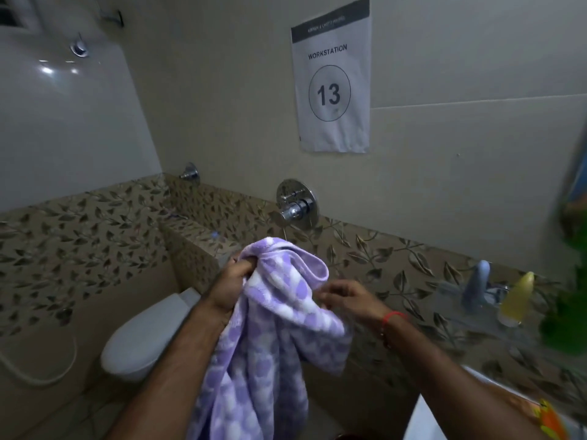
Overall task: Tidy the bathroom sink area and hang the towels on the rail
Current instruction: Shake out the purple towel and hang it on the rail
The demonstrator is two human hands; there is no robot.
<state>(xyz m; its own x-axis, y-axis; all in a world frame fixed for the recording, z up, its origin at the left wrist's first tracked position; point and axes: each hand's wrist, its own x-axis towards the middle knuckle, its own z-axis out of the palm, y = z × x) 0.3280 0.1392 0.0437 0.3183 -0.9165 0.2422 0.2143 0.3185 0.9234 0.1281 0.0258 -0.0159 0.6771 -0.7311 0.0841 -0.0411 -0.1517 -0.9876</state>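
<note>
Toilet (149,338) left; bottles (495,293) right on ledge (413,258).

A paper sign (332,77) taped to the wall above the chrome shower valve (297,204) reads "WORKSTATION" with "13" inside a circle; its dark header line is illegible.

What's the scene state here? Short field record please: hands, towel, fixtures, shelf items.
left hand: shut on bunched top of purple-and-white towel
right hand: fingers pinching towel edge
towel: held up, rest hanging down, not on a rail
rail: none identifiable
toilet: lower left, lid closed
wall mixer valve: above towel
bottles: grey-blue bottle, yellow bottle, on a ledge at right, blurred
sign: "WORKSTATION 13"
</note>
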